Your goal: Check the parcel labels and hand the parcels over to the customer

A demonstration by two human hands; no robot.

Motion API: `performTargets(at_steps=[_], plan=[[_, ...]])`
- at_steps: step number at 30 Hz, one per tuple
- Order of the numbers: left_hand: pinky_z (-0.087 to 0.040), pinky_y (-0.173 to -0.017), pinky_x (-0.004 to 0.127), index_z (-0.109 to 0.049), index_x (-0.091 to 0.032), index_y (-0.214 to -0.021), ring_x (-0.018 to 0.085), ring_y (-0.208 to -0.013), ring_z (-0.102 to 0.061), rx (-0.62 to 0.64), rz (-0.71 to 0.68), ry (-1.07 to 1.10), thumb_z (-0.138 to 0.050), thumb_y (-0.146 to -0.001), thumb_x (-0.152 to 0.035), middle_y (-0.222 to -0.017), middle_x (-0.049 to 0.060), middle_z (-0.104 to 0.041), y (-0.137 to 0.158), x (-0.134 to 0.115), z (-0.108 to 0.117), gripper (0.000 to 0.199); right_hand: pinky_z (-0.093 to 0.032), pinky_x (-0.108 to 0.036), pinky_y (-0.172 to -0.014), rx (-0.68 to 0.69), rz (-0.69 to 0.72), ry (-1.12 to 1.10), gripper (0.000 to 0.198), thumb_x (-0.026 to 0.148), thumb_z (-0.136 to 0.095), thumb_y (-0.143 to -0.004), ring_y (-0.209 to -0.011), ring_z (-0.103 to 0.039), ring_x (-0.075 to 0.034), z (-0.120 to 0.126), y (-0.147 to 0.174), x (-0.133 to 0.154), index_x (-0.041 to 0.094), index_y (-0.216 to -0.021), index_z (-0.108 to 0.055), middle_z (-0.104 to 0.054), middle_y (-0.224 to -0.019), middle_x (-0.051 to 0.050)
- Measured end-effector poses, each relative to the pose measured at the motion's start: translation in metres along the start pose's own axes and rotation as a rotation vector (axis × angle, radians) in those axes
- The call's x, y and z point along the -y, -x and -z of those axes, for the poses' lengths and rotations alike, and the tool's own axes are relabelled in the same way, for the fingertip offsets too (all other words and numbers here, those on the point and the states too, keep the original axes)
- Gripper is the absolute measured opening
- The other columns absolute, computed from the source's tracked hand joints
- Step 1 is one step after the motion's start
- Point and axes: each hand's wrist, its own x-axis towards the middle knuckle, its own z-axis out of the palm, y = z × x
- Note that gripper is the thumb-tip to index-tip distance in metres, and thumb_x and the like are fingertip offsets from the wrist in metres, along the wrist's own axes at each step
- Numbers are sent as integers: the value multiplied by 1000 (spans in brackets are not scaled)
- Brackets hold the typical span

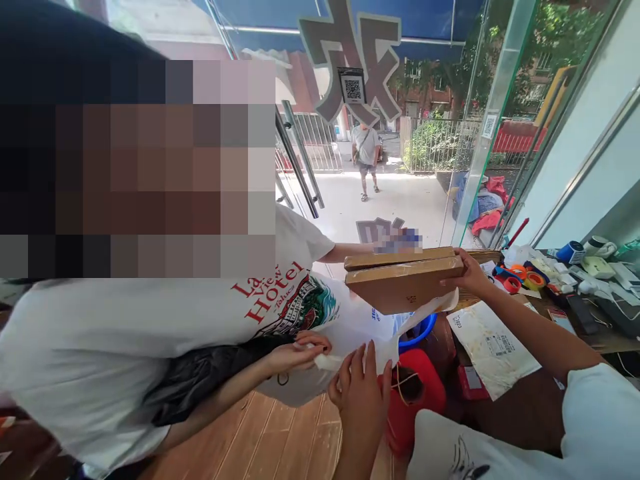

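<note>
Right hand (469, 273) at centre right of the frame, fingers grasping the right-hand end of two flat brown cardboard boxes (404, 288), one against the other. The boxes are raised just above the mouth of a thin white plastic bag (350, 337) in the middle of the frame; a strip of the bag's rim runs up to just under this hand.

Left hand (361, 380) at bottom centre, back of hand to camera, fingers extended at the near edge of the bag. Cannot tell whether they pinch the plastic.

Co-worker fills the left of the frame in a white T-shirt (125, 333) with red hotel lettering. Their lower hand (300, 352) grasps the left edge of the bag; their other arm reaches out behind the boxes, its hand blurred.

Below and right of the bag: blue plastic basket rim (424, 332), partly hidden; rounded red plastic object (427, 373) under it. Lower right: white mailing pouch (493, 347) with a printed label, small red box (473, 385) beside it.

Right edge: wooden surface (468, 300), crowded, with orange tape roll (519, 271) and blue spool (570, 252). Top centre: glass door with large grey lettering (327, 40); beyond it, a person standing outside (367, 147).
</note>
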Motion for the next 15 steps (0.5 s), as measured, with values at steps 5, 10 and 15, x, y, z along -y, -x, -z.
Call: performTargets(at_steps=[5, 10, 15], plan=[[-48, -101, 55, -73, -24, -130, 38, -124, -60, 136, 241, 891, -51, -92, -70, -139, 19, -65, -31, -20, 8, 63, -63, -37, -80, -253, -8, -215, 77, 36, -101, -38, -88, -70, -23, 4, 22, 36, 24, -105, -66, -74, -92, 1], [-55, -98, 51, -77, -25, -123, 41, -132, -57, 610, 562, 1662, -69, -68, -85, -140, 17, -67, -65, -53, 26, 82, -63, -48, -85, -489, 55, -269, 68, 36, -96, -45, -94, -72, -31, 46, 74, 77, 24, -107, -70, -75, -89, -2], [-52, -104, 61, -71, -27, -132, 48, -149, -36, 896, 485, 1931, -73, -60, -86, -150, 14, -59, -67, -102, 29, 94, -56, -64, -101, -645, 324, 106, 53, 43, -79, -75, -114, -67, -36, 101, 164, 81, 32, -125, -66, -72, -114, -8]])
